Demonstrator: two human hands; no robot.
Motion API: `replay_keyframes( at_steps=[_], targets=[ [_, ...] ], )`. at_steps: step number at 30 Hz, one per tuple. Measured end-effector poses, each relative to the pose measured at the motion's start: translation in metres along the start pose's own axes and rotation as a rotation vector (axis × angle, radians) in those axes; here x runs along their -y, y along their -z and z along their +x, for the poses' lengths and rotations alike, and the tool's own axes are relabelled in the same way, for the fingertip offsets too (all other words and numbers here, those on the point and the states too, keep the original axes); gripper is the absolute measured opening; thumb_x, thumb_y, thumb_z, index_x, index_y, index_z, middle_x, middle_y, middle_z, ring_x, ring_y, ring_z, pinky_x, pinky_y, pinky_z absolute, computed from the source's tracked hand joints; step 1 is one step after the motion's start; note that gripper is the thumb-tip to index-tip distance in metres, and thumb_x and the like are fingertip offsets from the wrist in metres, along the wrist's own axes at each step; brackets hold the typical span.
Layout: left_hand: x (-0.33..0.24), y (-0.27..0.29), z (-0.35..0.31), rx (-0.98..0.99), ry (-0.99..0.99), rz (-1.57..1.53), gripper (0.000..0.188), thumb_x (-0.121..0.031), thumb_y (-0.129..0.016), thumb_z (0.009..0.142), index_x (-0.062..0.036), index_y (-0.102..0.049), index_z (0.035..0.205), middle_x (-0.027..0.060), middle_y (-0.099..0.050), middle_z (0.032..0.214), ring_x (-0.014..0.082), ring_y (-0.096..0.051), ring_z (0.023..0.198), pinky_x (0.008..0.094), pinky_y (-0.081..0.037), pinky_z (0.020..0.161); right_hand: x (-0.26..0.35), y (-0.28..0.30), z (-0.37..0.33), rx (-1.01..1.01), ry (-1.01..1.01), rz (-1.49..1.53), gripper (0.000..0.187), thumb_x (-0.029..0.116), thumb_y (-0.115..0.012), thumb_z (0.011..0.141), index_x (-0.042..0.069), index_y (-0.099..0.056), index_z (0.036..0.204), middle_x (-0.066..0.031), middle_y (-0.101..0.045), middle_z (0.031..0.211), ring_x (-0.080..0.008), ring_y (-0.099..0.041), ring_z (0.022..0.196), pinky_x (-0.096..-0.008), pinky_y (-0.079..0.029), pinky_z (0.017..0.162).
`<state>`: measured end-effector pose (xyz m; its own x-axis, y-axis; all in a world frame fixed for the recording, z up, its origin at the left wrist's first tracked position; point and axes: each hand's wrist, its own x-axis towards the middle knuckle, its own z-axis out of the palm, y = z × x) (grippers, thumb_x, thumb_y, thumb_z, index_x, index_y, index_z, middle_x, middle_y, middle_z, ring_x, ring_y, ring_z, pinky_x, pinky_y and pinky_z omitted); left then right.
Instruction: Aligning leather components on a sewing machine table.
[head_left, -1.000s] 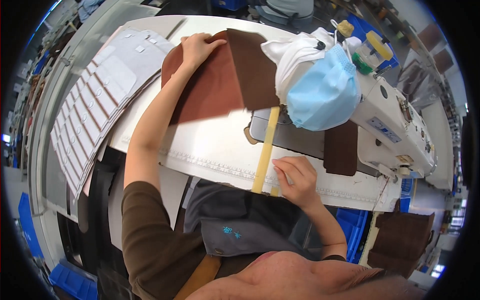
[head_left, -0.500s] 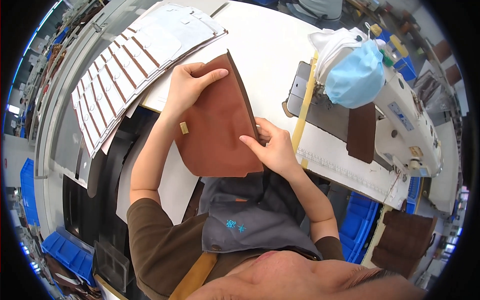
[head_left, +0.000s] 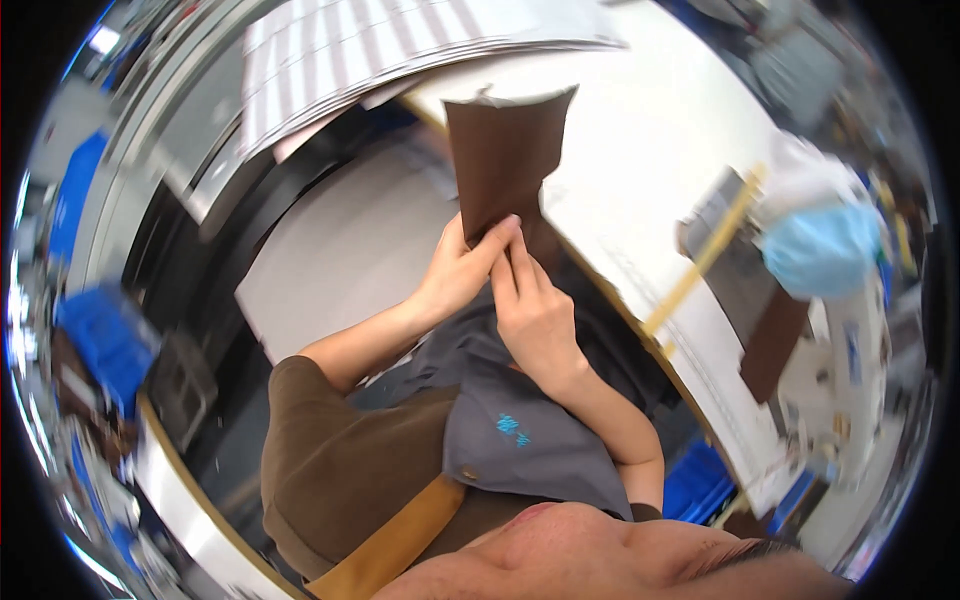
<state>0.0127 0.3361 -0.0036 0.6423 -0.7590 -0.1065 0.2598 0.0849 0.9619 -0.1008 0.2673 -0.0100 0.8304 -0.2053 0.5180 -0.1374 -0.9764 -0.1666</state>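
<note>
L hand (head_left: 455, 272) partly hidden bhd brown pc (head_left: 505, 150), striped sheets (head_left: 400, 45) blurred, cut off @ top

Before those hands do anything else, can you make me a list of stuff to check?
1. Left hand holding the brown piece: ok, the thumb is on it near the lower end.
2. Right hand gripping it too: cannot tell, its fingertips are close by the left thumb.
3. Brown piece away from the sewing machine: ok, the machine is well off to the right.
4. Both hands free: not ok, the left one is busy with the piece.
5. Far side of the brown piece smooth: cannot tell, it is hidden.
</note>
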Motion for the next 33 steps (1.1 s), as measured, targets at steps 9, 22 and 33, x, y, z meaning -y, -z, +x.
replay_keyframes(
  at_steps=[9, 22, 33],
  targets=[
    [0.108, 0.336, -0.214, -0.742, 0.361, -0.211, 0.056, -0.020, -0.071, 0.084, -0.0015, -0.046, 0.130, 0.0109, -0.061, 0.109, 0.0240, -0.062, 0.100, 0.0389, -0.052, 0.086, -0.042, 0.061, -0.039, 0.256, -0.122, 0.462, 0.032, 0.010, -0.065, 0.086, 0.005, -0.063, 0.117, -0.0159, -0.061, 0.121, -0.0306, -0.060, 0.108, -0.0389, -0.047, 0.092],
    [0.215, 0.458, -0.325, -1.232, 0.599, 0.379, 0.068, -0.032, -0.076, 0.078, -0.0062, -0.046, 0.133, 0.0161, -0.056, 0.125, 0.0306, -0.053, 0.117, 0.0440, -0.044, 0.097, -0.239, 0.145, -0.164, -0.173, -0.944, 0.015, 0.027, 0.013, -0.055, 0.095, 0.001, -0.061, 0.118, -0.0113, -0.066, 0.106, -0.0205, -0.062, 0.094, -0.0306, -0.047, 0.085],
    [-0.071, 0.262, 0.091, -0.789, -0.819, 0.617, 0.027, -0.009, -0.057, 0.089, 0.0007, -0.062, 0.114, 0.0101, -0.061, 0.109, 0.0174, -0.058, 0.104, 0.0295, -0.046, 0.089, -0.283, 0.183, -0.186, 0.272, -0.918, 0.182, 0.014, 0.003, -0.060, 0.085, 0.002, -0.047, 0.082, -0.0010, -0.046, 0.074, -0.0124, -0.041, 0.068, -0.0242, -0.037, 0.066]
  ],
)
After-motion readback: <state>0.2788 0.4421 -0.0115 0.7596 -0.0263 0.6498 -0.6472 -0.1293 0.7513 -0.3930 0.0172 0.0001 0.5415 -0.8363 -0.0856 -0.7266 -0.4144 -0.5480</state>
